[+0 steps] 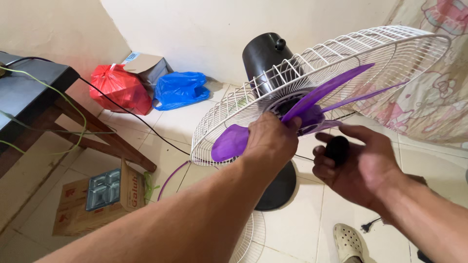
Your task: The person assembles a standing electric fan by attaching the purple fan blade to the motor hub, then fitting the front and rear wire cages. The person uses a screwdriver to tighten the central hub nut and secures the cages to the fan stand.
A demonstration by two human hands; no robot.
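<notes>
A standing fan with a black motor housing [263, 53] and a white rear wire guard [341, 63] is tilted toward me. Its purple blade [326, 90] sits on the hub in front of the guard. My left hand [270, 141] grips the purple blade at the hub. My right hand [358, 163] is just right of the hub, fingers curled around a small black round cap [337, 148]. The fan's black round base [278, 187] rests on the tile floor below my hands.
A second white wire guard [251, 238] lies on the floor under my left arm. A dark wooden table [34, 97] with cables stands at left, a flattened cardboard box [97, 195] beside it. Red [119, 87] and blue [180, 87] plastic bags lie by the wall. A patterned curtain [434, 97] hangs at right.
</notes>
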